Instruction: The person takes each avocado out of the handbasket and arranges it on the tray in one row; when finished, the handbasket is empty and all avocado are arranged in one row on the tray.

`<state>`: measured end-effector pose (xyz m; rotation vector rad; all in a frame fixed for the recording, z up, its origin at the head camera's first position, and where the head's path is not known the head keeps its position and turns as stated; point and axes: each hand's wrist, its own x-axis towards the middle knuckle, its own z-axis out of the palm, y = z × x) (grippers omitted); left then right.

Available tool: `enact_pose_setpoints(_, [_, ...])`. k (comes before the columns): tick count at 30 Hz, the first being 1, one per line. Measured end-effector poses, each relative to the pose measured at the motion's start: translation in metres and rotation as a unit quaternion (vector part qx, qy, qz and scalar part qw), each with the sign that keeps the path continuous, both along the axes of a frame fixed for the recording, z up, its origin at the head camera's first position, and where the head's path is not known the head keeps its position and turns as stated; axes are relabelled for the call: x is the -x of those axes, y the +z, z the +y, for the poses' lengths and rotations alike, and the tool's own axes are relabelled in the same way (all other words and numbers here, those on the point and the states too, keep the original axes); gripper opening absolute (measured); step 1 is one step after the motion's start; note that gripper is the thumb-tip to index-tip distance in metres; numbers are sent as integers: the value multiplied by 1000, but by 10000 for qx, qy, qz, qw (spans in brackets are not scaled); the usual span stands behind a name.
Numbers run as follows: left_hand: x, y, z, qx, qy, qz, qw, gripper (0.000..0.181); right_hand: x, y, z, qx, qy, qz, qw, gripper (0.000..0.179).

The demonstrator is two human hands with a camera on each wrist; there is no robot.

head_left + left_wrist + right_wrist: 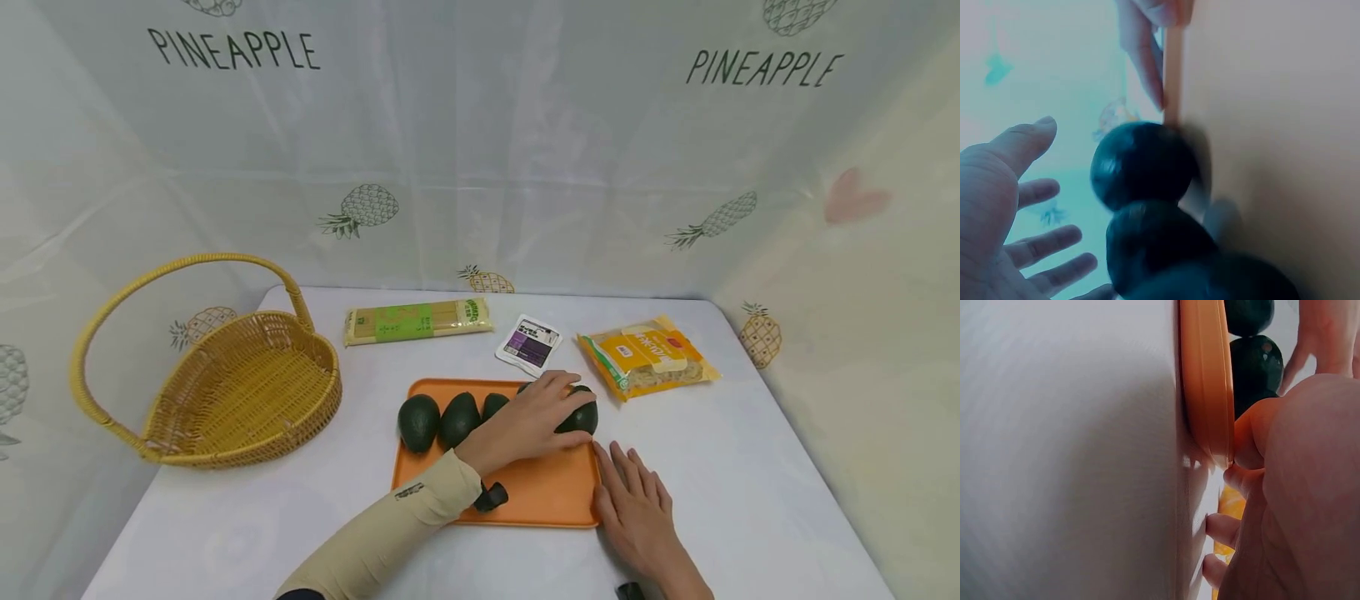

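Observation:
Dark green avocados stand in a row along the far side of an orange tray [547, 492]. Over the right part of this row is my left hand [536, 417], its fingers close above the rightmost avocado [581, 417]. The left wrist view has the thumb and fingers spread apart, with a gap between them and the nearest avocado [1141, 165]. My right hand [637, 517] rests at the tray's right edge with its fingers extended. In the right wrist view, its thumb lies against the orange rim [1207, 381]. Part of the row is hidden beneath my left hand.
To the left stands a yellow wicker basket [330, 392] with a tall handle. Behind the tray lie a pack of noodles [416, 322], a white and purple packet [529, 343] and an orange bag [647, 357]. A pineapple-print curtain [480, 150] hangs behind the white table [750, 500].

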<state>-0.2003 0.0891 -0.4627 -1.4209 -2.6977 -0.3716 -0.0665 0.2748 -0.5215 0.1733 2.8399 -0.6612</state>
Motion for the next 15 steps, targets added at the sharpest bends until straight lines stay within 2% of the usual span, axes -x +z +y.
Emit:
enact_pose_setpoints(6, [-3,3,-23,-385,302,-244,9985,60,-1,1,-1,-50,-15,84,10000,61])
enact_pose_setpoints(11, [-3,4,-38,-482,408,-84,9980,55,1,1,1,-70,-20,-57,10000,61])
enact_pose_setpoints(15, [-1,5,-52,-504,605,21,9969,51,1,3,4,1,45,-100,9999,62])
